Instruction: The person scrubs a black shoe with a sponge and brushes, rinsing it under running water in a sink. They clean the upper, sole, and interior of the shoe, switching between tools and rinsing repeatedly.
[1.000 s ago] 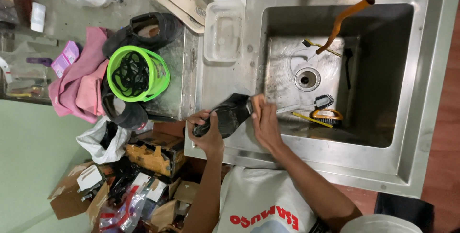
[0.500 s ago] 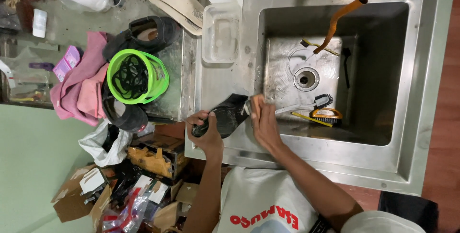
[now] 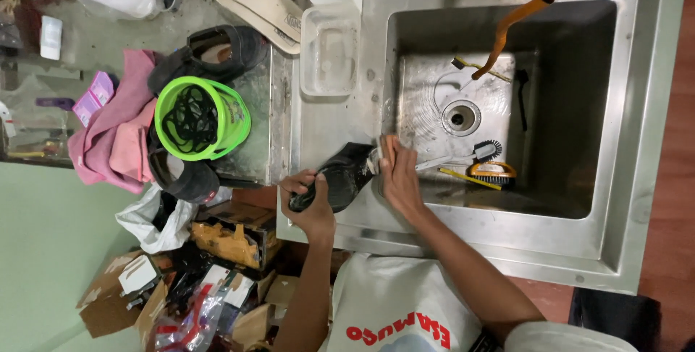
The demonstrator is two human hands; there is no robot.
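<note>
A black shoe lies on its side on the steel sink's left ledge. My left hand grips the shoe's near end. My right hand presses a small orange-tan scrubbing pad against the shoe's far end, at the edge of the basin. The pad is mostly hidden by my fingers.
The basin holds a white-handled brush, an orange-backed brush, yellow strips and a drain. An orange hose hangs from the tap. A clear tub, green bowl of black laces, more black shoes, insoles, pink cloth lie left.
Both hands and the shoe have stayed nearly in place; my right hand shifted slightly along the shoe's end. The view drifted a little.
</note>
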